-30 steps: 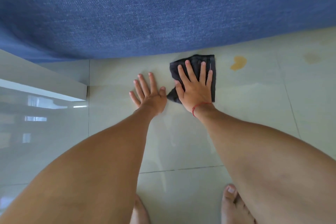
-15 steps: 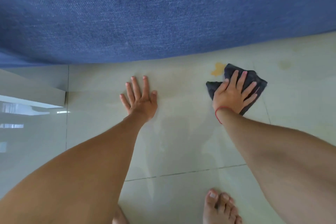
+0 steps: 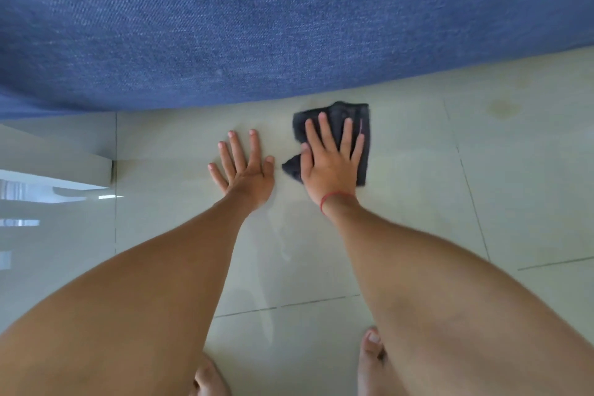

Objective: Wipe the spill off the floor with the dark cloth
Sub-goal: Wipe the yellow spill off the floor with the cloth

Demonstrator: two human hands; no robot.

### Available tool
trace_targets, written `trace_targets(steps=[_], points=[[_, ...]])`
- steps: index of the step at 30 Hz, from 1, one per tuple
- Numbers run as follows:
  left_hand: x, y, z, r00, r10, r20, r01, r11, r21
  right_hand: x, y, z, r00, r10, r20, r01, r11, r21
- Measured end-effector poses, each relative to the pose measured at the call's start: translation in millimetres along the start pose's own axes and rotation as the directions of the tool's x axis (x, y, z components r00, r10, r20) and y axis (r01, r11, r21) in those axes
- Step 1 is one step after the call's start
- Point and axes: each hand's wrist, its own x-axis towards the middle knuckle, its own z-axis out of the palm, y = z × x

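Note:
The dark cloth (image 3: 353,112) lies flat on the pale tiled floor (image 3: 418,202), close to the edge of the blue fabric. My right hand (image 3: 332,157), a red string around its wrist, presses on the cloth with fingers spread. My left hand (image 3: 246,167) rests flat on the bare tile just left of the cloth and holds nothing. A faint yellowish stain (image 3: 503,108) shows on the tile far to the right of the cloth. No bright orange spot is visible around the cloth.
A large blue fabric surface (image 3: 289,26) fills the top and overhangs the floor just beyond the hands. A pale glossy ledge (image 3: 54,154) juts in at the left. My bare feet (image 3: 371,347) stand at the bottom edge.
My right hand slid the cloth right over the orange spot, then back left beside my left hand. The orange spot no longer shows. My left hand stayed planted.

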Motion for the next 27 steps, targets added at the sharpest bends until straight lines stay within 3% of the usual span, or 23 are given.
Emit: trace_targets(steps=[3,5,8,11,14,16,20,23,27], points=[[-2,0,-1,1.0,-0.003,0.014,0.003,1.0,0.004,-31,36,-7,0.976,-0.21,0.062,0.213,0.976,-0.045],[-3,0,-1,1.0,0.001,0.013,-0.001,1.0,0.0,-38,74,-20,0.965,-0.255,0.067,0.261,0.958,-0.114],[-2,1,-2,1.0,0.001,0.015,-0.001,1.0,-0.016,-28,108,-37,0.999,-0.033,0.028,0.037,0.99,-0.134],[-3,-2,-1,0.999,0.034,-0.023,-0.035,0.999,-0.011,-1,99,-33,0.985,0.17,-0.03,-0.172,0.981,-0.086],[-2,-18,-6,0.967,0.102,-0.235,-0.108,0.994,-0.015,25,73,-25,0.953,0.299,-0.042,-0.3,0.953,-0.039],[3,-38,-16,0.941,0.005,-0.338,-0.025,0.998,-0.054,36,50,-19,0.946,0.324,-0.027,-0.325,0.945,-0.033],[19,-70,-29,0.956,-0.208,-0.206,0.19,0.976,-0.104,48,-14,-4,0.978,0.206,-0.01,-0.207,0.978,-0.009],[22,-76,-30,0.973,-0.17,-0.159,0.148,0.978,-0.144,46,-64,11,0.999,0.051,0.002,-0.051,0.999,0.0],[8,-98,-33,0.969,-0.082,-0.234,0.048,0.988,-0.147,13,-103,31,0.982,-0.189,0.03,0.19,0.981,-0.027]])
